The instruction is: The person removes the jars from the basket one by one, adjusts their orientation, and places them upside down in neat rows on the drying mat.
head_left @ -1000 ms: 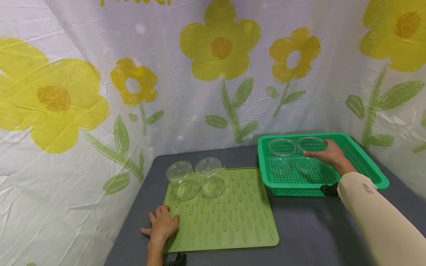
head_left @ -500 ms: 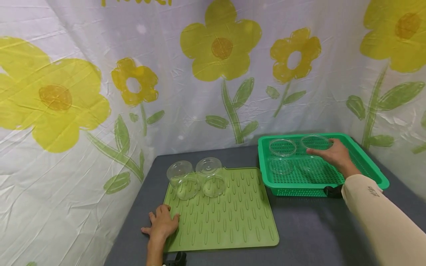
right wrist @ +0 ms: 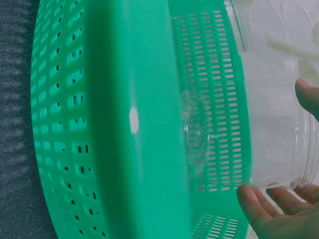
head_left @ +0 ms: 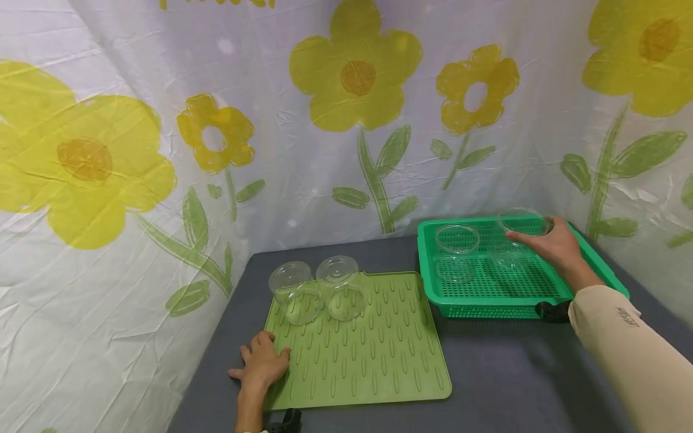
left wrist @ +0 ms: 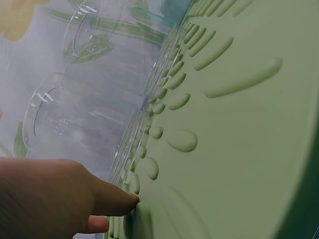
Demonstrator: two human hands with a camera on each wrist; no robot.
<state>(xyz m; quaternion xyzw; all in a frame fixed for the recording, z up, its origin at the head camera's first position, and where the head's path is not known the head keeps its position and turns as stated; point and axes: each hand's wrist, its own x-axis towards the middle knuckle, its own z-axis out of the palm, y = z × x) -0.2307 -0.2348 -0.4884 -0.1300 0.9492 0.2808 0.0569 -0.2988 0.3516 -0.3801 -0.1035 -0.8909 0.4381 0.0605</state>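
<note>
My right hand (head_left: 560, 249) holds a clear round plastic container (head_left: 522, 243) near its rim, between thumb and fingers, over the green basket (head_left: 425, 264). In the right wrist view, this container (right wrist: 274, 139) stands rim away from the basket floor; whether it touches the floor I cannot tell. Another clear container (head_left: 456, 255) stands upright inside the basket, to its left. Two more clear containers, one left (head_left: 295, 294) and one right (head_left: 342, 288), stand upside down side by side on the green ridged mat (head_left: 390, 361). My left hand (head_left: 261, 364) rests with spread fingers on the mat's left edge.
A dark grey cloth (head_left: 487, 373) covers the table. Behind it hangs a pale curtain (head_left: 303, 180) with yellow flowers. The basket's raised front wall (head_left: 487, 311) lies below my right wrist, which wears a black device (head_left: 553, 311).
My right hand has moved right and slightly up with the container, which now sits farther from its neighbour in the basket. My left hand has stayed in place.
</note>
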